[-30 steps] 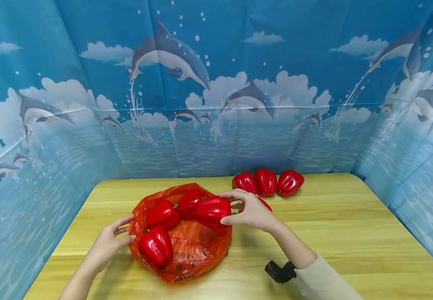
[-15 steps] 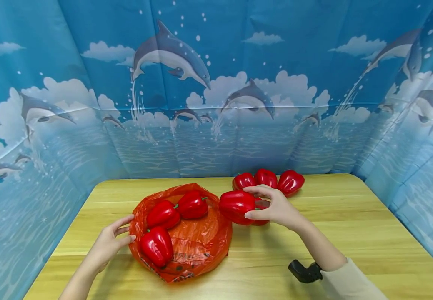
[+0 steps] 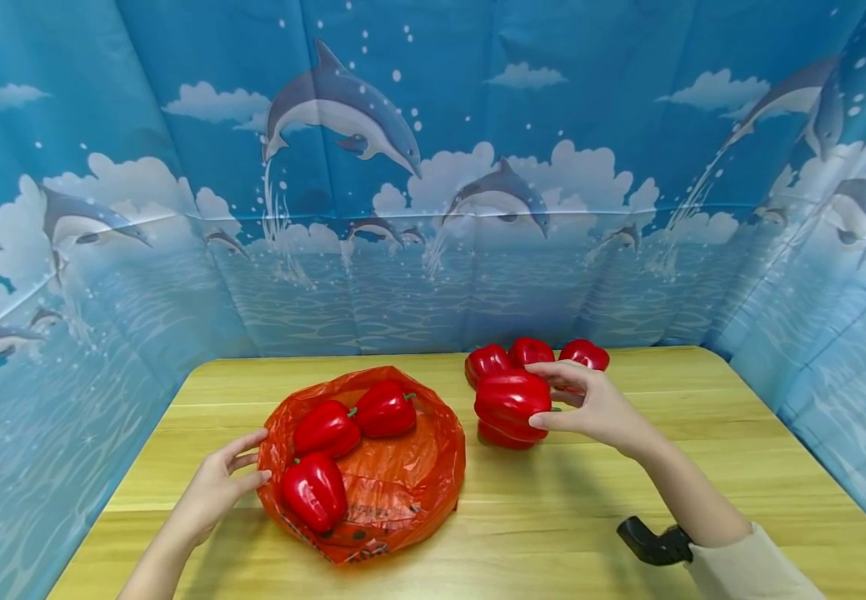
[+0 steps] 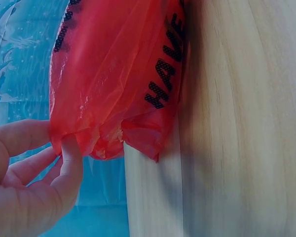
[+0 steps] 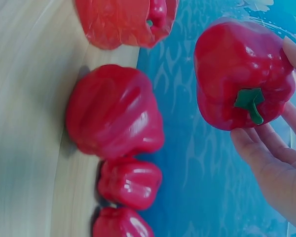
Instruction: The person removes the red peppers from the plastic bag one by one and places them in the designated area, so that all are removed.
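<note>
My right hand (image 3: 601, 412) grips a red bell pepper (image 3: 508, 398) by its stem end, lifted over the table to the right of the bag. In the right wrist view its green stem (image 5: 250, 102) faces the camera, and it is clear of the table. Below it another red bell pepper (image 3: 506, 438) sits on the table, mostly covered in the head view. My left hand (image 3: 211, 492) pinches the left rim of a red plastic bag (image 3: 395, 483), whose mouth is spread wide. Inside the bag lie three red bell peppers (image 3: 314, 493). Black lettering (image 4: 163, 81) shows on the bag's side.
Three more red bell peppers (image 3: 487, 362) stand in a row near the table's back edge, partly behind my right hand. A dolphin-print curtain (image 3: 433, 275) surrounds the wooden table (image 3: 740, 467). On my right wrist sits a black camera mount (image 3: 653, 542).
My right hand has carried the held bell pepper out from over the bag, rightward and slightly up, until it overlaps the lone pepper on the table. My left hand stays at the bag's rim.
</note>
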Demonstrator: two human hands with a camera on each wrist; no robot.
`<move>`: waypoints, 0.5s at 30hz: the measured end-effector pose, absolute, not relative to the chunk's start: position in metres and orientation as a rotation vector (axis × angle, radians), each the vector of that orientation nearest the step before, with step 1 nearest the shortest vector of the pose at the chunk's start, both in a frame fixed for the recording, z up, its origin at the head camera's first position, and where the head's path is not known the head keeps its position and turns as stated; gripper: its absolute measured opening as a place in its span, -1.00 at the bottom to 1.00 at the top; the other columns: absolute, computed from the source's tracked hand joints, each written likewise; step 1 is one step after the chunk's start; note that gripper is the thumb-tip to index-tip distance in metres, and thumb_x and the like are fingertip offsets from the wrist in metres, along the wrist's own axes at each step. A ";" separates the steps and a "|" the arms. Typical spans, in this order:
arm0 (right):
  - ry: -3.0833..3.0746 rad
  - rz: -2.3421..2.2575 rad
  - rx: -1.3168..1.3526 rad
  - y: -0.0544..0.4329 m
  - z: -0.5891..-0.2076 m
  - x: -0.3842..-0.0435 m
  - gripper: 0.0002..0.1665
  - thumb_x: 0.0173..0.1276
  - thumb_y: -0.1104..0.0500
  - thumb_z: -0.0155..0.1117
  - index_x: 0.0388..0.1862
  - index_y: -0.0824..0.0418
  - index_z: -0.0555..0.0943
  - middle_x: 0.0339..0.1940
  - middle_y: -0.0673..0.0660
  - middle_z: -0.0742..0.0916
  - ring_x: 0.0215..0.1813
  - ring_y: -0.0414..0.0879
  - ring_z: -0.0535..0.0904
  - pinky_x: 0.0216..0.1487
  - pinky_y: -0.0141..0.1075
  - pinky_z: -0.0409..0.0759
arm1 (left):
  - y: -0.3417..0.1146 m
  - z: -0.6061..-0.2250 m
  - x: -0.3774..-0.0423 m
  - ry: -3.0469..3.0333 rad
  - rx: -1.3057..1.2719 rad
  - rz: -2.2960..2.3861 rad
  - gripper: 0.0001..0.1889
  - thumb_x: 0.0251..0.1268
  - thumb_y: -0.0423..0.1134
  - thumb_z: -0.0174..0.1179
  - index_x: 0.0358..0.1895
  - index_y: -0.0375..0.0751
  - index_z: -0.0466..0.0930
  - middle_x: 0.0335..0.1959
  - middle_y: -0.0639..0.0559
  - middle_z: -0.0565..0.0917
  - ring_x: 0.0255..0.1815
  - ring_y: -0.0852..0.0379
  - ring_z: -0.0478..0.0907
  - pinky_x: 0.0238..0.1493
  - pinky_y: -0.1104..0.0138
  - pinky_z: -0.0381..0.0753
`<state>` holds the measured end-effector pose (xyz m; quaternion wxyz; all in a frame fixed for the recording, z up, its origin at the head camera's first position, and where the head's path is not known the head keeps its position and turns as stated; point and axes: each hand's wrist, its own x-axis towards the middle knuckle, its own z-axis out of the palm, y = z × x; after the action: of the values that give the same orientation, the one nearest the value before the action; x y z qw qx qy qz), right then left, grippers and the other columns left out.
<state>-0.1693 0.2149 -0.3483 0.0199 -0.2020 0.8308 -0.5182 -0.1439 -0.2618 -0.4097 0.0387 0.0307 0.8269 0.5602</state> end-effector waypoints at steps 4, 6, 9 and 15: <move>2.591 -1.590 -0.608 0.224 -0.347 -0.165 -0.25 0.09 0.18 0.43 0.27 0.27 0.39 0.21 0.24 0.46 0.11 0.18 0.48 0.07 -0.15 0.52 | -0.262 -0.409 -0.144 2.542 0.101 1.706 -0.38 0.18 -0.52 0.12 0.33 -0.49 0.16 0.30 -0.39 0.26 0.22 -0.30 0.29 -0.12 0.36 0.58; 2.609 -1.578 -0.603 0.228 -0.346 -0.162 -0.27 0.10 0.18 0.42 0.27 0.26 0.40 0.18 0.23 0.47 0.07 0.15 0.51 0.06 -0.20 0.52 | -0.262 -0.409 -0.144 2.541 0.096 1.704 -0.38 0.18 -0.52 0.13 0.33 -0.49 0.16 0.30 -0.39 0.26 0.22 -0.30 0.30 -0.13 0.36 0.58; 2.609 -1.596 -0.592 0.234 -0.346 -0.160 -0.29 0.12 0.20 0.41 0.26 0.27 0.40 0.16 0.23 0.47 0.02 0.13 0.52 0.02 -0.27 0.54 | -0.262 -0.410 -0.143 2.538 0.091 1.702 -0.38 0.18 -0.53 0.13 0.33 -0.50 0.15 0.30 -0.40 0.26 0.22 -0.29 0.30 -0.14 0.37 0.58; 2.607 -1.652 -0.505 0.248 -0.346 -0.154 -0.27 0.15 0.21 0.39 0.28 0.32 0.34 0.22 0.26 0.40 0.02 0.09 0.50 -0.10 -0.33 0.59 | -0.261 -0.410 -0.142 2.538 0.082 1.702 -0.37 0.17 -0.54 0.12 0.33 -0.51 0.15 0.29 -0.41 0.26 0.22 -0.28 0.30 -0.14 0.37 0.58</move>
<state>-0.1545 0.2478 -0.3463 0.0070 -0.1616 0.8335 -0.5282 -0.1423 -0.2613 -0.4105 0.0426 0.0268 0.8295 0.5563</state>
